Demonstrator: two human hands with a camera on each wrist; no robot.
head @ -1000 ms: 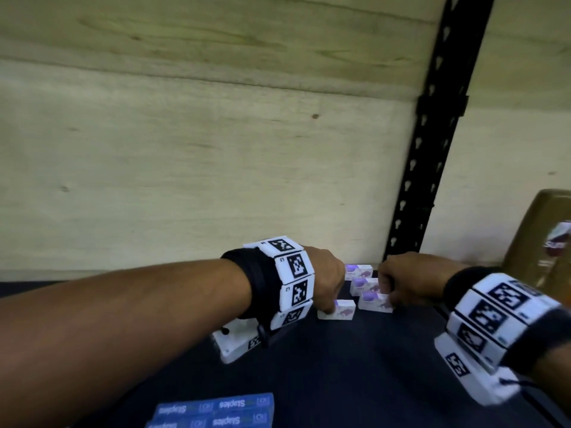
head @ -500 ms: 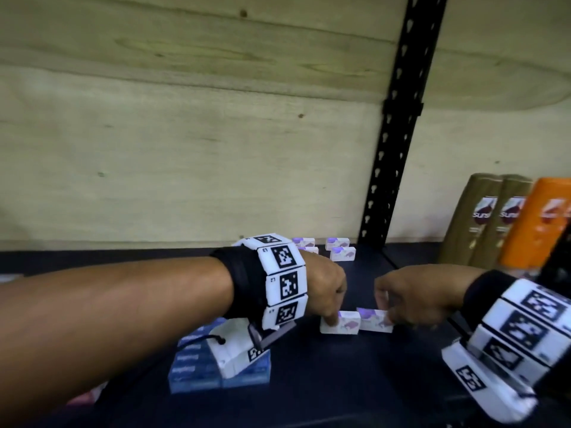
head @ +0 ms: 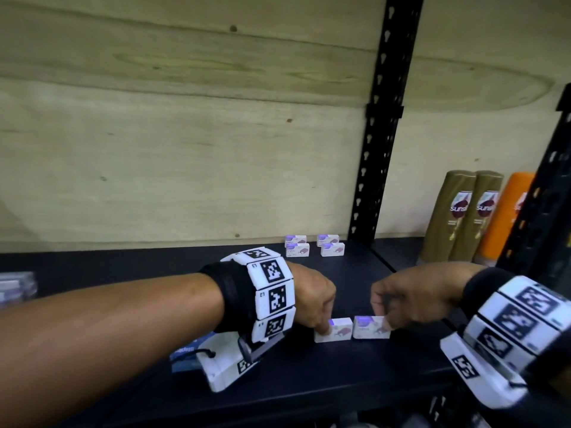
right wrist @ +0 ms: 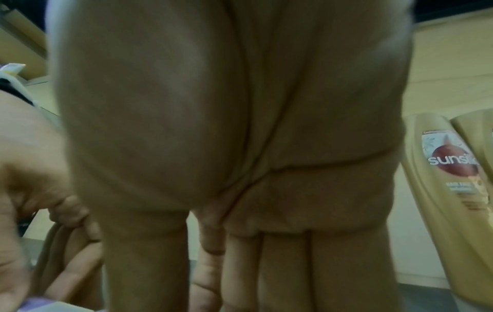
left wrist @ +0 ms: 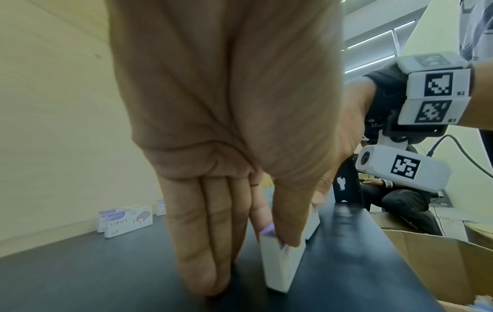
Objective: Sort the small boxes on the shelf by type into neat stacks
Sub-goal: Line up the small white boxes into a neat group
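Two small white staple boxes with purple print stand side by side on the dark shelf (head: 309,381). My left hand (head: 324,330) pinches the left box (head: 336,332) at its left end. In the left wrist view, thumb and forefinger of the left hand (left wrist: 274,238) hold the left box (left wrist: 280,266) on its edge. My right hand (head: 386,322) pinches the right box (head: 369,329) at its right end. Several more white staple boxes (head: 312,247) stand at the back wall. The palm fills the right wrist view, so the grip is hidden there.
Blue staple boxes (head: 185,353) lie under my left wrist. Two gold shampoo bottles (head: 463,217) and an orange bottle (head: 509,217) stand right of the black upright (head: 380,134). An open cardboard carton (left wrist: 440,266) sits below the shelf's front edge.
Both hands have drawn their boxes forward, away from the group at the back wall. The two boxes now stand next to each other near the shelf's front.
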